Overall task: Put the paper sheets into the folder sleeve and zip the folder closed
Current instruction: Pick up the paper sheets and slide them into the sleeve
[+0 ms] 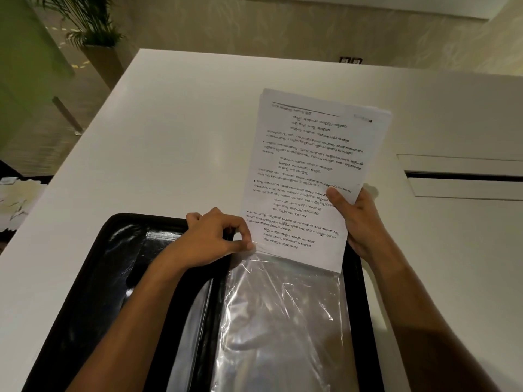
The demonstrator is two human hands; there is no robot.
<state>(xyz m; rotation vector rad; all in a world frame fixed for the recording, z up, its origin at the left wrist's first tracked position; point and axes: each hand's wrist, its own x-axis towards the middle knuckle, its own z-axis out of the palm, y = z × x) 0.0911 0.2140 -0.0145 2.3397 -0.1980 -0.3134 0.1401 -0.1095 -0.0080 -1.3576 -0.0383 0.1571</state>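
A black zip folder (113,278) lies open on the white table, near its front edge. On the folder's right half lies a clear plastic sleeve (283,321). My right hand (359,222) grips a stack of printed paper sheets (308,171) by the right edge, thumb on top. The sheets' bottom edge sits at the sleeve's top opening. My left hand (218,236) pinches the sleeve's top left corner between thumb and forefinger, beside the sheets' lower left corner. Whether the sheets' lower edge is inside the sleeve is hard to tell.
The white table (184,137) stretches far beyond the folder. A recessed slot panel (464,176) is set in the table at the right. A potted plant (96,46) stands on the floor at the back left. Scattered papers (17,196) lie beyond the left edge.
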